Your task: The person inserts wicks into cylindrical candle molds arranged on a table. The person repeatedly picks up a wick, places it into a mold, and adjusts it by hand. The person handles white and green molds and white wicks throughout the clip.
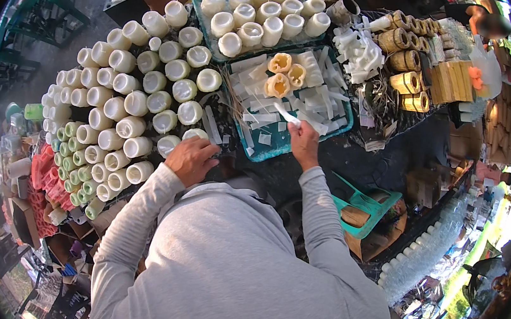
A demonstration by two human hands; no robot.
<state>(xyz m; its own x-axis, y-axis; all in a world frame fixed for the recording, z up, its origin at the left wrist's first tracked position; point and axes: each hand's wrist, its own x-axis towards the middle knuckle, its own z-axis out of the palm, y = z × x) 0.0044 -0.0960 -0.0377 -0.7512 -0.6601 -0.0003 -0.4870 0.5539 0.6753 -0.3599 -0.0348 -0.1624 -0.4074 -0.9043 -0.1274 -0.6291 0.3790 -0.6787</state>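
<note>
My right hand (304,144) pinches a white strip (286,114), likely wax, over the near edge of a teal tray (262,155). Flat white pieces (262,119) and strips lie loosely in that tray, with three yellowish hollow wax cups (278,86) standing among them. My left hand (191,160) is at the near edge of the table with its fingers curled, close beside a white candle (168,145). Whatever those fingers hold, if anything, is hidden. Another white candle (195,134) stands just beyond the left hand.
Rows of white candles (125,84) cover the left side, with green ones (69,162) and pink pieces (43,172) beyond. A second tray (198,11) of candles stands at the back. White scraps (358,54) and bamboo-like tubes (405,60) lie right; a green plastic stool (377,206) stands nearer.
</note>
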